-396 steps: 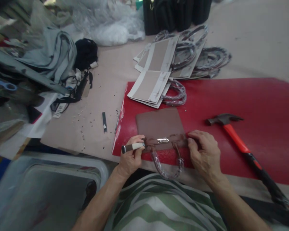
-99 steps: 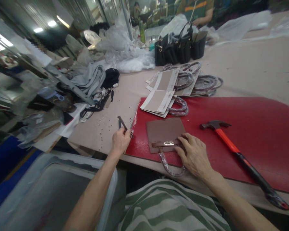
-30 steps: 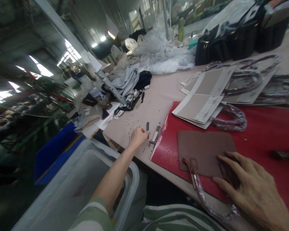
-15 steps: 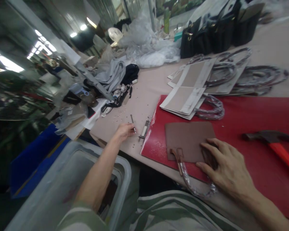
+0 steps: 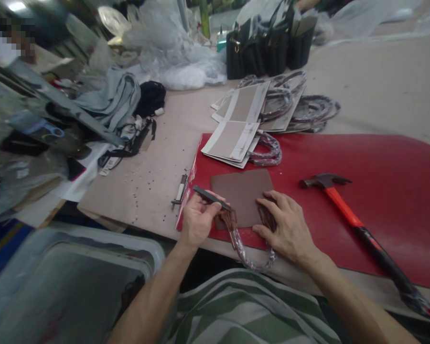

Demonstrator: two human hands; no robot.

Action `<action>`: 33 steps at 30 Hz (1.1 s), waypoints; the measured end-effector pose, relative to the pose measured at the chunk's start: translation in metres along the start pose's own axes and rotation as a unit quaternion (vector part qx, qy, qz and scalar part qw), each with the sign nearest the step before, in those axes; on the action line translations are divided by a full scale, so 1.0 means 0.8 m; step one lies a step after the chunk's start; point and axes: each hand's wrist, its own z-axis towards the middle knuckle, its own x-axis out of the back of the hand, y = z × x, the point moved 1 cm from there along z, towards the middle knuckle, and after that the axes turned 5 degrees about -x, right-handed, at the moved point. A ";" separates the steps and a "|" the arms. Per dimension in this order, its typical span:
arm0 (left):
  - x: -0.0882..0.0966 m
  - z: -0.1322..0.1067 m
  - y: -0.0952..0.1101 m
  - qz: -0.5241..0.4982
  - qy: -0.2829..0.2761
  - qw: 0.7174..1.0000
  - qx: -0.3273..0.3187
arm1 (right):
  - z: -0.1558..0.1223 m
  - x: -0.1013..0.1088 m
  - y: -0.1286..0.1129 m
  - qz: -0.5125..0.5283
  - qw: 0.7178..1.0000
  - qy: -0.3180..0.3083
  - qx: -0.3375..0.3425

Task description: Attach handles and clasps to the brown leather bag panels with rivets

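So the brown leather panel (image 5: pixel 241 193) is lying flat on the red mat (image 5: pixel 361 191), right between the two hands at the near edge of the counter (image 5: pixel 380 91). The left hand (image 5: pixel 197 222) is pinched around a thin dark strip-like tool (image 5: pixel 210 197), its tip angled over the panel's near-left corner, just where one end of the plastic-wrapped handle (image 5: pixel 249 251) joins. The right hand (image 5: pixel 290 229) isn't gripping anything, it's spread flat with the fingers pressing down on the panel's near-right corner where the other handle end sits. My read: the handle looks attached to the panel already and the loop hangs off the counter edge toward the person, but whatever the strip is for isn't done, so I'd call it mid-way on this piece. There's a hammer (image 5: pixel 354 224) with an orange grip lying untouched to the right of the right hand. Beyond the hands sits a stack of pale panels (image 5: pixel 232 138) with more wrapped handles, so lots left. A small metal tool (image 5: pixel 180 188) lies just left of the left hand. Nothing's really blocking the panel.
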 end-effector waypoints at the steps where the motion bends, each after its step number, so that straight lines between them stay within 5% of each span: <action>1: -0.009 -0.004 -0.003 0.046 -0.021 0.998 -0.031 | 0.000 0.000 0.000 -0.001 1.000 -0.001 0.000; 7: -0.022 -0.016 -0.014 0.267 -0.094 0.941 -0.185 | -0.001 -0.002 0.001 -0.010 1.000 -0.001 -0.003; 13: -0.021 -0.024 -0.015 0.359 -0.097 0.894 -0.248 | 0.000 -0.002 0.002 -0.001 1.000 -0.005 -0.005; 33: -0.031 -0.029 -0.022 0.361 -0.108 0.880 -0.289 | 0.000 -0.002 -0.001 0.020 1.000 -0.005 -0.015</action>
